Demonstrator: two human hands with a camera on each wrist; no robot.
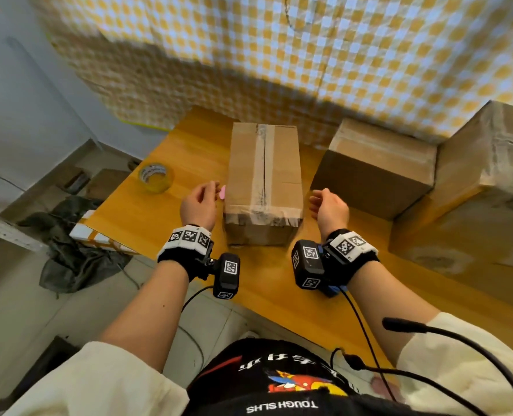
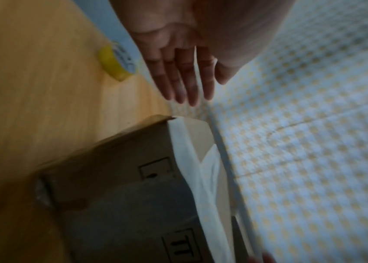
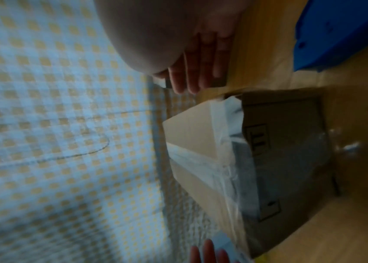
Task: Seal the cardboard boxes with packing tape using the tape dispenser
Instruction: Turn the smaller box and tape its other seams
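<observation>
A tall cardboard box stands in the middle of the wooden table, with clear tape along its top seam and over its near edge. My left hand hovers just left of the box and my right hand just right of it. Both are empty. The left wrist view shows my left hand's fingers straight above the box. In the right wrist view my right hand's fingers are straight beside the box. A yellowish roll of packing tape lies at the table's left.
A small pink object lies between my left hand and the box. Two more taped cardboard boxes stand at the right. A checked cloth hangs behind the table. Dark fabric lies on the floor at the left.
</observation>
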